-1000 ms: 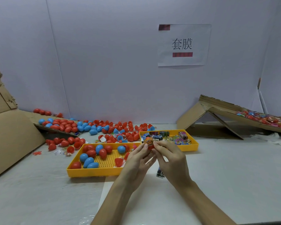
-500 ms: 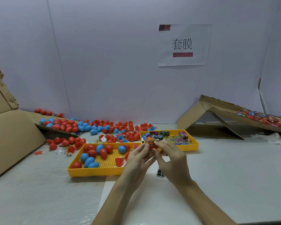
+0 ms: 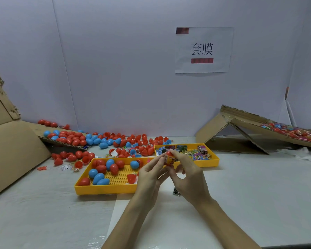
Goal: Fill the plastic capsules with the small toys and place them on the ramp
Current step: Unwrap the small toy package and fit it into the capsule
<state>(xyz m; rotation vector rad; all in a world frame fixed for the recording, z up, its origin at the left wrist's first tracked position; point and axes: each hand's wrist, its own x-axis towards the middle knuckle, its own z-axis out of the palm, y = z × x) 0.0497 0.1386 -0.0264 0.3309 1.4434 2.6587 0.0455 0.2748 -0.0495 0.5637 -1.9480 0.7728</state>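
Closing the red capsule (image 3: 169, 157)
My left hand (image 3: 150, 177) and right hand (image 3: 189, 177) pinch it, fingers (image 3: 181, 157) clamped; it may be unsnapped, so I'd press both halves squarely.

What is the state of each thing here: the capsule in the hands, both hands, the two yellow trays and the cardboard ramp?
red capsule, closed, held above the table, printed wrap around it.
left hand, pinches the red capsule.
right hand, pinches the red capsule.
left tray, holds red and blue capsules, mostly closed.
right tray, holds printed packets.
ramp, sloped, wrapped capsules lying on it.
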